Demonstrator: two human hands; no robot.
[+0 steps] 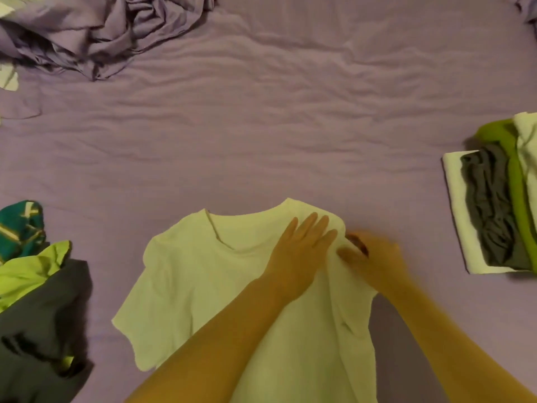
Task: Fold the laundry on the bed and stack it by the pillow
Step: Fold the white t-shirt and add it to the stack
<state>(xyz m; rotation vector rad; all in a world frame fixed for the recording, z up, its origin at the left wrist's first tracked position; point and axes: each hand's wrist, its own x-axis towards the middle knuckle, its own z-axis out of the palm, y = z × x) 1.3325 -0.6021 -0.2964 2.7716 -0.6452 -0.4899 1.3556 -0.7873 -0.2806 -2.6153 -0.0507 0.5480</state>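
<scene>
The pale white cotton T-shirt lies flat on the purple bed sheet, left hand pressing flat while right hand pinches its sleeve, which I think needs folding inward next.

Both bare forearms reach forward from the lower edge of the view, converging toward the right. The left hand lies palm down with its fingers straight and close together, pointing up and to the right. The right hand sits just beside it (blurred, so finger detail is poor), its fingers curled inward with the thumb tip toward the left hand's fingers.
</scene>
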